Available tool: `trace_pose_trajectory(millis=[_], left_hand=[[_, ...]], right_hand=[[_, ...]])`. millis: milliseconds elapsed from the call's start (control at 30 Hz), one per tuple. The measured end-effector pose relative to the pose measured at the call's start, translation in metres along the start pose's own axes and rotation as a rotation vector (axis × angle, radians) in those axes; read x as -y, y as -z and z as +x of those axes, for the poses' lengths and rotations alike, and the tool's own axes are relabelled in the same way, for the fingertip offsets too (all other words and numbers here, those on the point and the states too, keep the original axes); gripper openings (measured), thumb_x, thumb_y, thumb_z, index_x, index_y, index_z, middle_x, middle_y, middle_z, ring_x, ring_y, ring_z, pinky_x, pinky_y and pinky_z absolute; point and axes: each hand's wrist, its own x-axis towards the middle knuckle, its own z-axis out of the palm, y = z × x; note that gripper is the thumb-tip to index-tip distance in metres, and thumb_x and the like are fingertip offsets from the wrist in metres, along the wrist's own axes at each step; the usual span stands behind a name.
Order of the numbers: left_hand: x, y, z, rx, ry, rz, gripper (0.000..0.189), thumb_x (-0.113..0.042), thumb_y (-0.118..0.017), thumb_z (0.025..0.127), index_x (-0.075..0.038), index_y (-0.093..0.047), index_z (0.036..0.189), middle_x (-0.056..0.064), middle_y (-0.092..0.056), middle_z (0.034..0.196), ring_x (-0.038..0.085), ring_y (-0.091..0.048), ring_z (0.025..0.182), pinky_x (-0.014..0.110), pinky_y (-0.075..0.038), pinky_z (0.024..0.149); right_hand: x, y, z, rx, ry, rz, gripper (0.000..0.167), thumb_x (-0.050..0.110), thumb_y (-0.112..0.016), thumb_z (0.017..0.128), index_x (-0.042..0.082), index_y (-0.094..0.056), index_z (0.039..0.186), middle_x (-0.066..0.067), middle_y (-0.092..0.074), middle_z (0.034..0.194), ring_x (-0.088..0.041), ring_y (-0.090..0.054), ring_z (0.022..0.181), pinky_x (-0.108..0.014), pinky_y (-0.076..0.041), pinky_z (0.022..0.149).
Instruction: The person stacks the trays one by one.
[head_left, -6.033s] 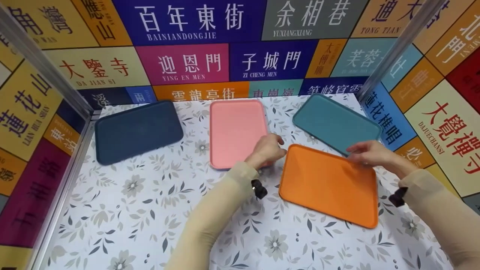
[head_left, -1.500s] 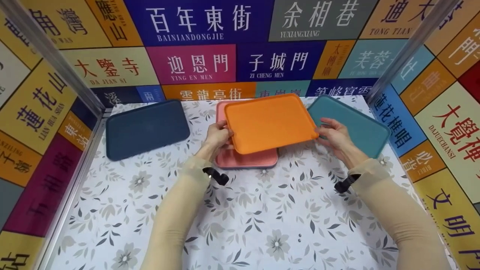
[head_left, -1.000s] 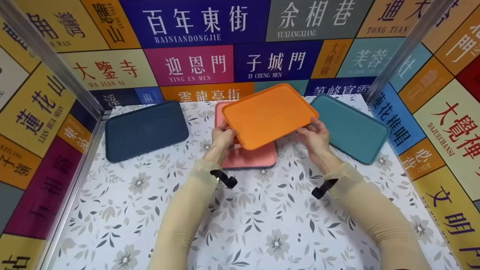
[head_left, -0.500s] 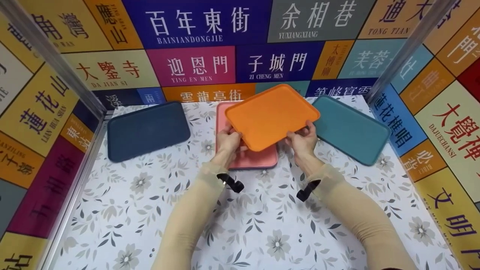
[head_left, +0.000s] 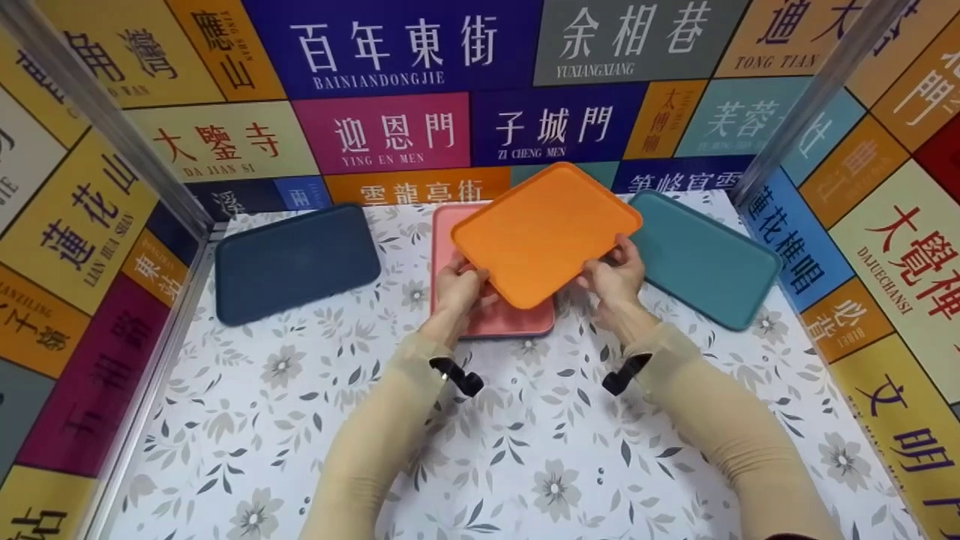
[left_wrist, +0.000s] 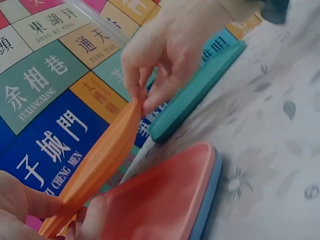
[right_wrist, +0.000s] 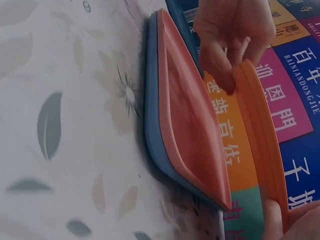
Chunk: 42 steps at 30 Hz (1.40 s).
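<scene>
An orange tray [head_left: 547, 236] is held up, tilted, above a pink tray [head_left: 517, 321] on the table. My left hand [head_left: 459, 291] pinches its lower left edge between thumb and fingers. On its lower right edge, my right hand [head_left: 616, 277] has a similar pinch. The wrist views show a gap between the orange tray and the pink one. Beneath the pink tray lies a blue tray [right_wrist: 152, 110], mostly hidden, with its rim showing along the side.
A dark navy tray [head_left: 297, 264] lies on the left of the flowered tablecloth [head_left: 480, 450]. To the right is a teal tray [head_left: 701, 259], set at a slant. Panels with printed signs [head_left: 375, 45] enclose the table at the back and both sides.
Both hands have lifted the orange tray from the table's right side and brought it left over the pink tray. Lately the right hand shifted along its edge, and the tray turned and tilted.
</scene>
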Motion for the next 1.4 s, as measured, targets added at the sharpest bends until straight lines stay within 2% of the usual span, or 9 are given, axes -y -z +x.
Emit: trace_pose_trajectory(millis=[167, 367, 500, 633, 700, 767, 967, 1133, 1400], left_hand=[[-0.010, 0.021, 0.007, -0.001, -0.035, 0.013, 0.059, 0.001, -0.064, 0.102, -0.001, -0.055, 0.161, 0.013, -0.066, 0.132, 0.019, -0.072, 0.090, 0.043, -0.072, 0.086], [-0.035, 0.041, 0.019, 0.114, -0.039, 0.247, 0.049, -0.007, -0.067, 0.104, -0.005, -0.067, 0.152, 0.005, -0.073, 0.098, 0.015, -0.069, 0.074, 0.043, -0.072, 0.086], [-0.051, 0.049, 0.028, 0.231, -0.012, 0.337, 0.048, -0.011, -0.064, 0.109, -0.012, -0.066, 0.157, 0.007, -0.079, 0.115, 0.014, -0.073, 0.086, 0.033, -0.066, 0.078], [-0.067, 0.055, 0.034, 0.298, 0.040, 0.390, 0.047, -0.011, -0.056, 0.112, -0.024, -0.069, 0.156, 0.006, -0.074, 0.150, 0.022, -0.077, 0.119, 0.033, -0.065, 0.090], [-0.073, 0.056, 0.035, 0.330, 0.048, 0.418, 0.048, -0.013, -0.055, 0.113, -0.028, -0.069, 0.155, 0.007, -0.072, 0.155, 0.025, -0.075, 0.126, 0.036, -0.065, 0.096], [-0.075, 0.057, 0.036, 0.364, 0.037, 0.429, 0.048, -0.015, -0.057, 0.112, -0.030, -0.068, 0.157, 0.008, -0.072, 0.154, 0.024, -0.076, 0.122, 0.036, -0.065, 0.096], [-0.072, 0.061, 0.039, 0.454, -0.028, 0.408, 0.055, -0.010, -0.060, 0.111, -0.026, -0.060, 0.164, 0.013, -0.071, 0.142, 0.017, -0.079, 0.095, 0.030, -0.068, 0.072], [-0.069, 0.061, 0.038, 0.444, -0.059, 0.438, 0.059, -0.003, -0.059, 0.108, -0.022, -0.060, 0.164, 0.013, -0.067, 0.138, 0.018, -0.075, 0.083, 0.029, -0.066, 0.061], [-0.069, 0.066, 0.037, 0.339, -0.109, 0.448, 0.061, 0.001, -0.060, 0.106, -0.020, -0.061, 0.163, 0.009, -0.063, 0.127, 0.016, -0.068, 0.067, 0.029, -0.064, 0.058]], right_hand=[[0.012, 0.016, 0.005, 0.073, -0.029, -0.061, 0.090, -0.014, -0.064, 0.095, 0.020, -0.038, 0.175, 0.002, -0.053, 0.134, -0.014, -0.069, 0.071, -0.024, -0.064, 0.060], [0.023, 0.028, 0.013, 0.162, -0.065, -0.121, 0.089, -0.016, -0.065, 0.095, 0.019, -0.040, 0.173, 0.001, -0.050, 0.133, -0.015, -0.071, 0.077, -0.026, -0.066, 0.064], [0.027, 0.028, 0.018, 0.230, -0.053, -0.211, 0.087, -0.014, -0.067, 0.095, 0.017, -0.043, 0.173, 0.000, -0.050, 0.137, -0.012, -0.072, 0.078, -0.024, -0.065, 0.063], [0.032, 0.027, 0.022, 0.317, -0.041, -0.276, 0.085, -0.012, -0.068, 0.096, 0.017, -0.044, 0.173, -0.002, -0.053, 0.140, -0.011, -0.074, 0.081, -0.024, -0.065, 0.062], [0.035, 0.028, 0.025, 0.363, -0.041, -0.295, 0.084, -0.012, -0.067, 0.097, 0.017, -0.045, 0.172, -0.002, -0.055, 0.140, -0.012, -0.074, 0.085, -0.023, -0.065, 0.062], [0.038, 0.028, 0.027, 0.408, -0.041, -0.304, 0.082, -0.013, -0.065, 0.098, 0.016, -0.045, 0.172, -0.003, -0.058, 0.141, -0.012, -0.073, 0.086, -0.023, -0.064, 0.061], [0.043, 0.024, 0.033, 0.490, -0.048, -0.316, 0.082, -0.015, -0.064, 0.098, 0.013, -0.045, 0.172, -0.004, -0.063, 0.141, -0.012, -0.072, 0.078, -0.023, -0.062, 0.057], [0.046, 0.018, 0.038, 0.487, -0.059, -0.317, 0.081, -0.016, -0.063, 0.097, 0.014, -0.048, 0.171, -0.005, -0.061, 0.145, -0.012, -0.070, 0.077, -0.024, -0.062, 0.056], [0.044, 0.000, 0.040, 0.487, -0.075, -0.406, 0.085, -0.012, -0.067, 0.096, 0.016, -0.045, 0.173, -0.017, -0.052, 0.172, -0.014, -0.075, 0.102, -0.029, -0.068, 0.072]])
